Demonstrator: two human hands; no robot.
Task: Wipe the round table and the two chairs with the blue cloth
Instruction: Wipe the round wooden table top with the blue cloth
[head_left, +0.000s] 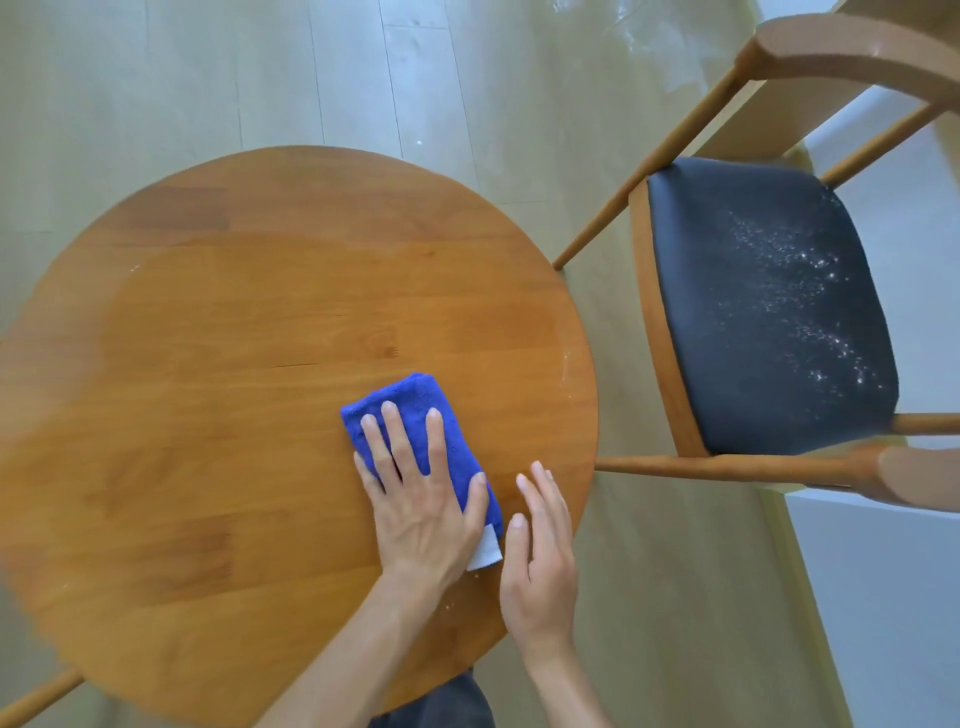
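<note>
I have one view only, from the camera worn on the head, so no second view overlaps it. It looks steeply down and slightly forward, almost straight onto the round bench (291, 332), which fills the left and middle of my picture at close range. Both forearms enter from the bottom edge, with the hands near the lower centre. The wide lens bends the edges: the chair (769, 312) at the right leans outward, and the floor (311, 73) runs across the top.
</note>
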